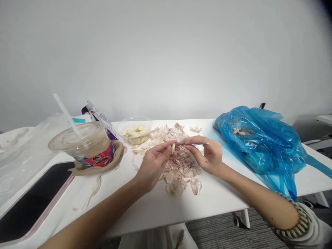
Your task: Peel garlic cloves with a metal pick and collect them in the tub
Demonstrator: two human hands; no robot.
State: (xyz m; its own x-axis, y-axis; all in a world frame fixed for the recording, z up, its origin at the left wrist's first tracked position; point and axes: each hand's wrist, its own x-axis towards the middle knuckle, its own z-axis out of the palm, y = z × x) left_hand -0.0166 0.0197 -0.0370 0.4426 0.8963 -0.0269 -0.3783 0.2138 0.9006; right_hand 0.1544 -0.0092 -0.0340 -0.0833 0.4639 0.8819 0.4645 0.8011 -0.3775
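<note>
Pinching a clove (173, 148), the left hand (153, 165) met the right (207, 155), its grip closed on a knife (197, 144); peels (181, 169) lay on the bench (207, 197) at six o'clock.

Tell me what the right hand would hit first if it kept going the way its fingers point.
The right hand points left, so it would probably first meet the garlic clove pinched in the left hand, then that hand's fingertips. Depth looks about level, though one view cannot confirm it.

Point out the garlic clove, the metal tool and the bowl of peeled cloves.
garlic clove (173, 148), head view, its pale middle.
metal tool (199, 144), head view, bare shaft.
bowl of peeled cloves (147, 121), head view, clear rim.
</note>
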